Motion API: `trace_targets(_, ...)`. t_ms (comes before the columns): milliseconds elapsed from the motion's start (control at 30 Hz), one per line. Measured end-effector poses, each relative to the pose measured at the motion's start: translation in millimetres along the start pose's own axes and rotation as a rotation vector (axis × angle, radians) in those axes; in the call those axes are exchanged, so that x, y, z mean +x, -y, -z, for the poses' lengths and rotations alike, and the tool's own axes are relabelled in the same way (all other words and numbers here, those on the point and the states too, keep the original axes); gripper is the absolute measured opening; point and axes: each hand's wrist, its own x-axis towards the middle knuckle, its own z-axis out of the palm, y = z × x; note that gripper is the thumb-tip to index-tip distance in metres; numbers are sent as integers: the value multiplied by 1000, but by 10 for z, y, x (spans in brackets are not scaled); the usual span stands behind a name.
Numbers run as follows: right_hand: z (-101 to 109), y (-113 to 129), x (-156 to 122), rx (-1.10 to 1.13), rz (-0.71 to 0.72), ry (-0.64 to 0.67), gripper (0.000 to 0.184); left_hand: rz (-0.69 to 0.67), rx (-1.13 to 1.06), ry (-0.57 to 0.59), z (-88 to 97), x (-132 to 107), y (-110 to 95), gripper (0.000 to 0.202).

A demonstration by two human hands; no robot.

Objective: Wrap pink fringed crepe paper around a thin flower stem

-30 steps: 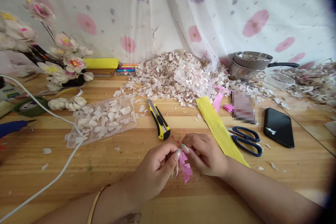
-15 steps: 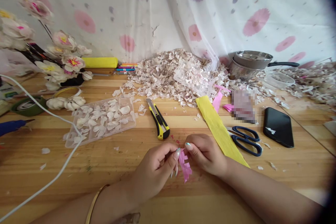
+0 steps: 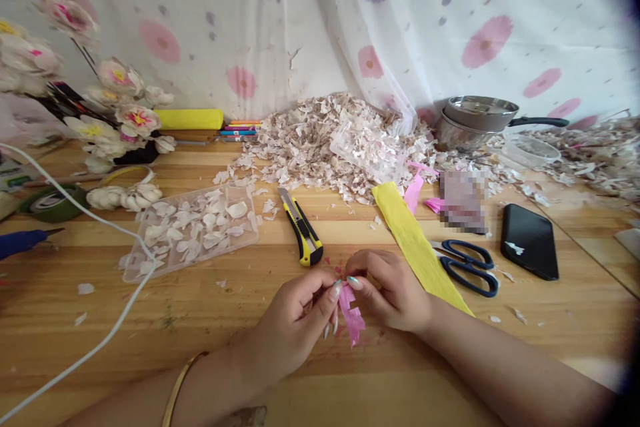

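Note:
A pink crepe paper strip (image 3: 353, 325) with square notches cut along one edge dangles from my fingertips. My left hand (image 3: 295, 323) pinches its upper end between thumb and index finger. Right beside those fingertips, my right hand (image 3: 393, 293) has its thumb and index finger closed on the top of the same strip. Just beyond my hands lies a yellow and black utility knife (image 3: 302, 227). A yellow crepe paper strip (image 3: 417, 247) runs diagonally past my right hand, overlapping the blades of dark blue-handled scissors (image 3: 467, 268).
A clear divided tray (image 3: 197, 233) of pale petals is at left, near a white cord (image 3: 113, 333) and a blue glue gun (image 3: 25, 240). Behind are a big petal heap (image 3: 320, 140), metal pots (image 3: 475, 123) and artificial flowers (image 3: 135, 120). A black phone (image 3: 530, 240) lies right.
My right hand has shifted slightly left, its fingertips closer to my left ones at the strip's top. The strip still hangs from my left hand's pinch.

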Motion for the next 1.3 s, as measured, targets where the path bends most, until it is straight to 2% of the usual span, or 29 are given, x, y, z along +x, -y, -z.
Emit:
trace_targets(133,-32,12,-1,-4,-34,-25,20,-1,7,7,0,0,-1,28)
trace_targets(367,-64,70,-2,-160,-84,-1,39,24,55,47,-3,-8,-9,30)
trace_targets(533,-34,72,0,-42,-158,1,44,9,100,35,1,-20,-6,31)
trace_targets(633,-8,55,-2,107,-164,5,40,3,82,14,8,-23,0,31)
trace_targets(733,-14,34,-9,164,-115,14,24,-2,79,10,14,-15,0,31)
trace_targets(833,-46,25,-17,116,-74,3,18,-1,88,21,15,-7,-13,31)
trace_targets(1067,-66,48,-9,-58,-112,34,37,-3,140,37,5,-29,-32,31)
trace_targets(1200,-34,53,3,76,-199,34,43,2,122,35,6,-34,-20,31)
trace_targets(1300,-6,51,6,198,-204,22,36,1,107,19,11,-19,-13,31)
